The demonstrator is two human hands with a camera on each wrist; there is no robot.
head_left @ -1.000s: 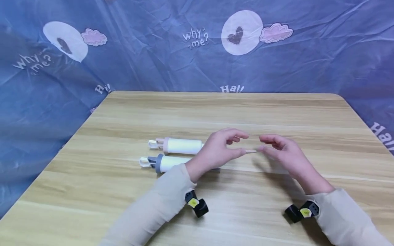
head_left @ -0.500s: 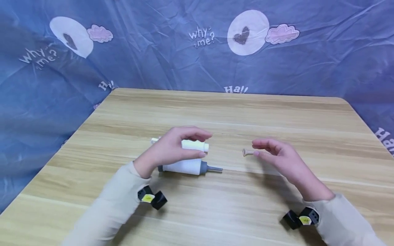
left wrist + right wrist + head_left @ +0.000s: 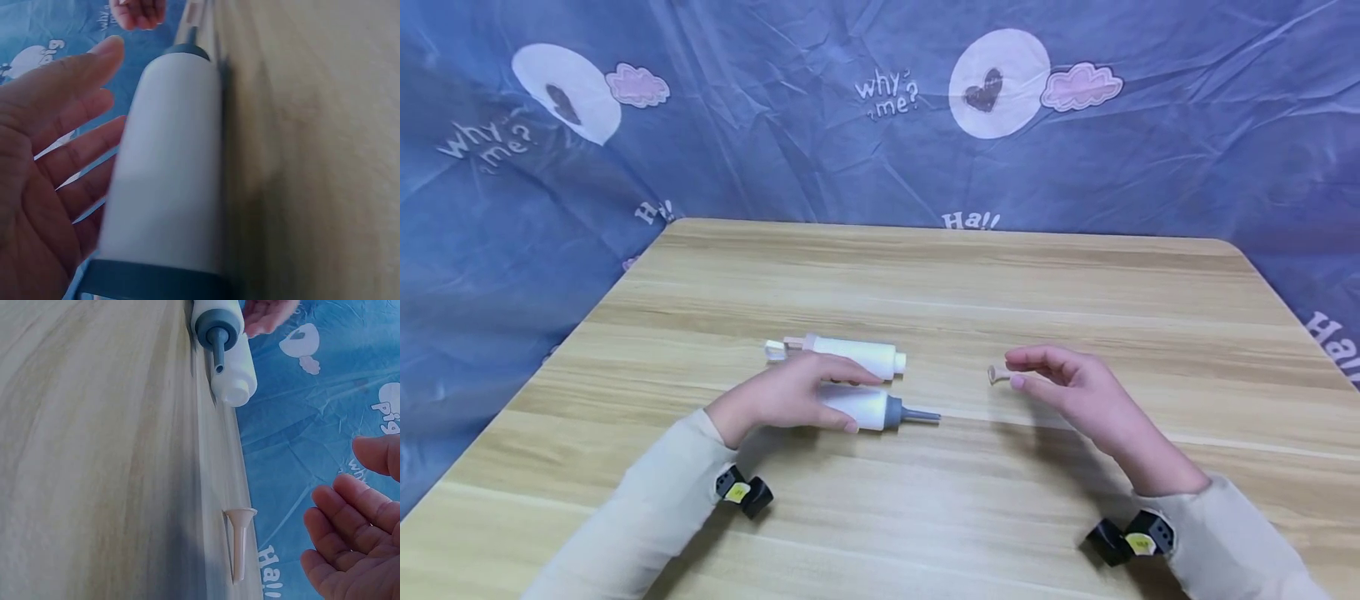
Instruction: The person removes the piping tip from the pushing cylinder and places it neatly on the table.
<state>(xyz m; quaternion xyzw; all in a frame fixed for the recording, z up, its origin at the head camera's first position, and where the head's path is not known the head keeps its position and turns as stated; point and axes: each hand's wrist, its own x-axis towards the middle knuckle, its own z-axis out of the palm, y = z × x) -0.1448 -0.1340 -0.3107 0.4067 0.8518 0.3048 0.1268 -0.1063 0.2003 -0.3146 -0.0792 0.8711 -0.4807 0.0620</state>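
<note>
My left hand (image 3: 790, 393) reaches over a white syringe-like dispenser (image 3: 871, 408) with a grey collar and thin grey nozzle. In the left wrist view, its spread fingers and thumb lie beside the white barrel (image 3: 172, 156), not curled round it. Behind it lies a matching dispenser (image 3: 859, 354) with pinkish trim and a bare white tip, partly covered by the left hand. My right hand (image 3: 1078, 392) hovers loosely curled near a pale pink funnel-shaped nozzle (image 3: 997, 375). The right wrist view shows that nozzle (image 3: 240, 544) on the table, apart from the fingers.
Everything lies on a wood-grain table (image 3: 925, 517). A blue printed cloth (image 3: 775, 125) hangs behind its far edge. Each wrist wears a small black camera.
My left hand has moved left from near the right hand and lowered over the grey-trimmed dispenser. My right hand has shifted slightly; the pink nozzle's flared end now shows beside it.
</note>
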